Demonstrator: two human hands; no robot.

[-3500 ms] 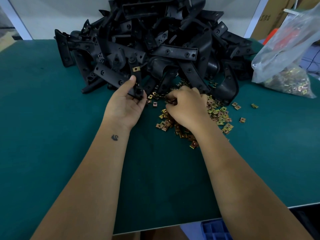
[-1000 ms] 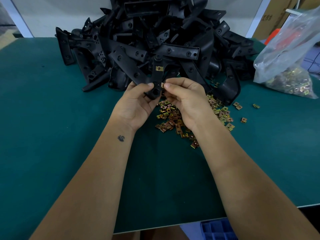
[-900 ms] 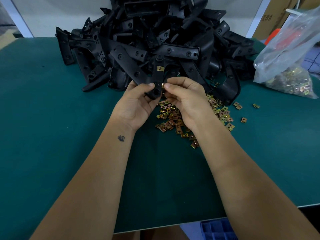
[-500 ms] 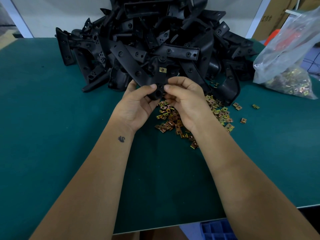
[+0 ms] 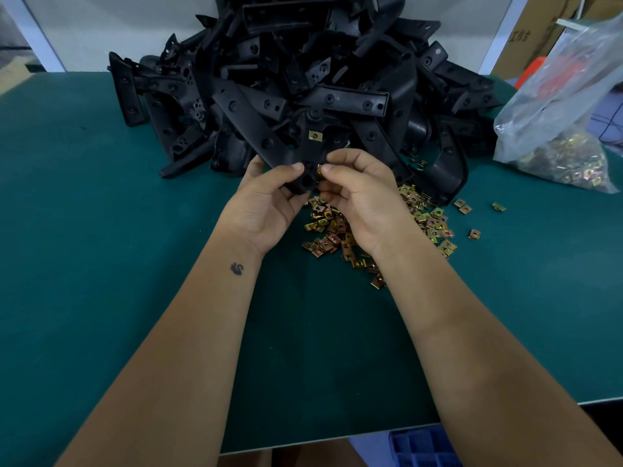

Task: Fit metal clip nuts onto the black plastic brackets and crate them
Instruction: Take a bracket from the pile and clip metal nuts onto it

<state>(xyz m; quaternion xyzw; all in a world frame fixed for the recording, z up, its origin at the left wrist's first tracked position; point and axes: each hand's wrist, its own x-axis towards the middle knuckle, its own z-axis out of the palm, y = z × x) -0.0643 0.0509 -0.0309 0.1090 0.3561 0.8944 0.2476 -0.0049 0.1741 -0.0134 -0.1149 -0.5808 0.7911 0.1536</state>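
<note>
My left hand grips the near end of a black plastic bracket, held upright in front of the pile. One brass clip nut sits fitted higher up on that bracket. My right hand pinches a second clip nut between thumb and forefinger, against the bracket's right edge next to a hole. Loose clip nuts lie scattered on the green table beneath my hands. A big heap of black brackets fills the back of the table.
A clear plastic bag of clip nuts lies at the right back. A blue crate shows just below the table's near edge. Cardboard boxes stand behind the bag.
My left hand lifted the bracket from the pile's edge. My right hand left the loose nuts with one nut and brought it to the bracket's lower end, where it now presses against the edge.
</note>
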